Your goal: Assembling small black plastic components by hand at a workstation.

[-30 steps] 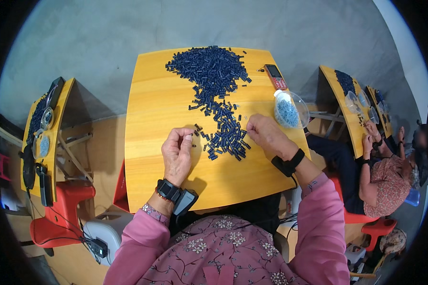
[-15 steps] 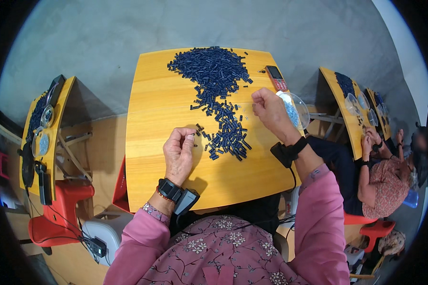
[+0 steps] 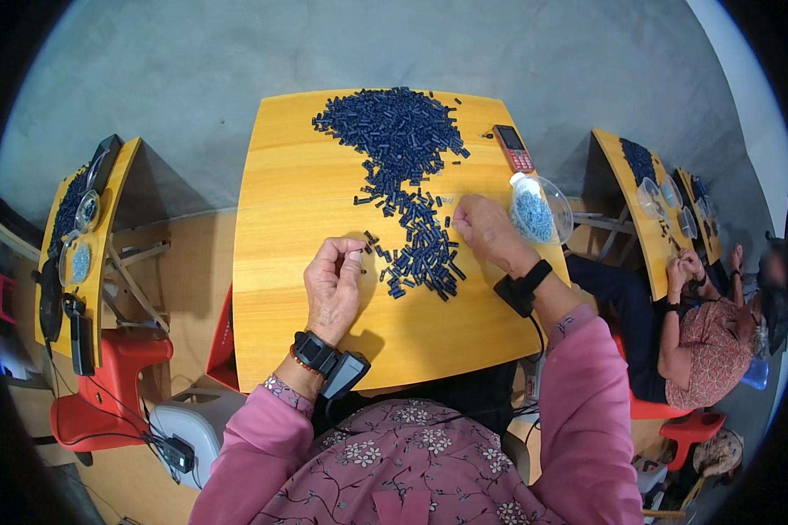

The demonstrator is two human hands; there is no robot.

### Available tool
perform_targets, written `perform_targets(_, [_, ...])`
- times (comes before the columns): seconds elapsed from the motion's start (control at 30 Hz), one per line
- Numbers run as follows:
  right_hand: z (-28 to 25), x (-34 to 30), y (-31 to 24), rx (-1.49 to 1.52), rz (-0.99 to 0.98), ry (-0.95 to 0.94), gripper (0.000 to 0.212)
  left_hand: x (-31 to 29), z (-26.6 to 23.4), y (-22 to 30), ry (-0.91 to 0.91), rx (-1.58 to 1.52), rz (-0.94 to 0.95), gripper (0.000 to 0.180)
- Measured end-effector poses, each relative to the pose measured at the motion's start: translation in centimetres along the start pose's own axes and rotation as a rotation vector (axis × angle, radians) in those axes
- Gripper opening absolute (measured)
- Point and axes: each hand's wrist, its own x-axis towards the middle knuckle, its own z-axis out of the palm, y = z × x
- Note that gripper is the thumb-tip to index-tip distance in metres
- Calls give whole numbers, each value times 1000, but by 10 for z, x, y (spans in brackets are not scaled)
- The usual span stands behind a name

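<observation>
Many small dark-blue tube-shaped pieces (image 3: 394, 127) form a large heap at the far side of the yellow table (image 3: 280, 192), with a trail running toward me. My left hand (image 3: 331, 284) is left of the trail's near end, thumb and forefinger pinched on a small dark tube piece (image 3: 357, 252), mostly covered by the fingertips. Right of the trail, my right hand (image 3: 490, 232) is closed with its fingertips together above the table. Whatever those fingers hold is hidden. A few loose pieces (image 3: 372, 238) lie beside my left fingertips.
At the table's right edge are a clear round dish (image 3: 559, 197) of light-blue small parts (image 3: 531, 216), a white bottle-like thing (image 3: 523, 182), and a red keypad phone (image 3: 512, 147). Similar tables flank mine. A person (image 3: 714, 337) works at the right one. A red stool (image 3: 118, 376) stands left.
My right hand has moved down and slightly left, from beside the dish toward the trail of pieces. My left hand keeps its pinch nearly in place.
</observation>
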Motion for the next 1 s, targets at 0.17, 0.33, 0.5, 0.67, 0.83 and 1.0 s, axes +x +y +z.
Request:
perform_targets(0.17, [-3,10,4,104,66,116,10,0,2,-2,3,-14,-5,8])
perform_targets(0.33, [-23,23,-10,286,143,233,9,0,0,-2,3,13,5,8])
perform_targets(0.5, [-18,23,5,250,89,268,8,0,2,3,-19,-8,-29,8])
perform_targets(0.67, [-11,23,4,371,245,244,10,1,0,-3,-16,12,-39,8])
perform_targets(0.83, [5,28,22,262,222,225,15,1,2,-1,-15,9,-37,8])
perform_targets(1.0, [10,31,4,-72,-42,146,26,0,2,0,-17,4,-42,8])
